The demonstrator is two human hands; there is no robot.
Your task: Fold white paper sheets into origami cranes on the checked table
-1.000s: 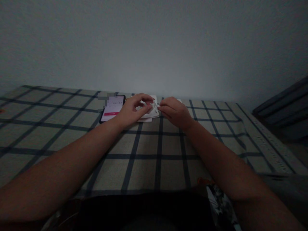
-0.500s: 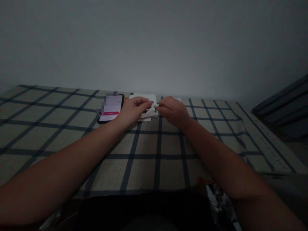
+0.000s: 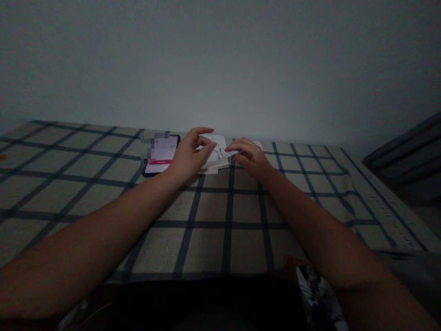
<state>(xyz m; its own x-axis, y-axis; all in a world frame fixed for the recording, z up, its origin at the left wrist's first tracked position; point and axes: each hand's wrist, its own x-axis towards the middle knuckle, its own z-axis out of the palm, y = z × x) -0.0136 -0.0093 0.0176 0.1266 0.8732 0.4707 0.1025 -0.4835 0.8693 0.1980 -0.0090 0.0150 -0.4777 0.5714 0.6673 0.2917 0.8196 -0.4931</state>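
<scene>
A small piece of folded white paper [image 3: 219,155] lies between my two hands, over a short stack of white sheets [image 3: 219,139] on the checked cloth. My left hand [image 3: 190,155] is at its left side, index finger stretched out and thumb apart, the thumb tip close to the paper. From the right, my right hand [image 3: 251,157] has its fingers over the paper's right end and its thumb below, holding that end loosely. The paper's exact shape is hard to make out in the dim light.
A phone [image 3: 161,156] with a lit screen lies left of my left hand. The checked cloth [image 3: 210,243] covers the surface up to a plain wall [image 3: 220,64]. Dark pleated fabric [image 3: 409,156] stands at the far right. A patterned item [image 3: 319,294] shows near my right forearm.
My left fingers have opened from a pinch on the paper, the index finger lifting outward. The right hand's fingers have uncurled and lie flatter along the paper's right end.
</scene>
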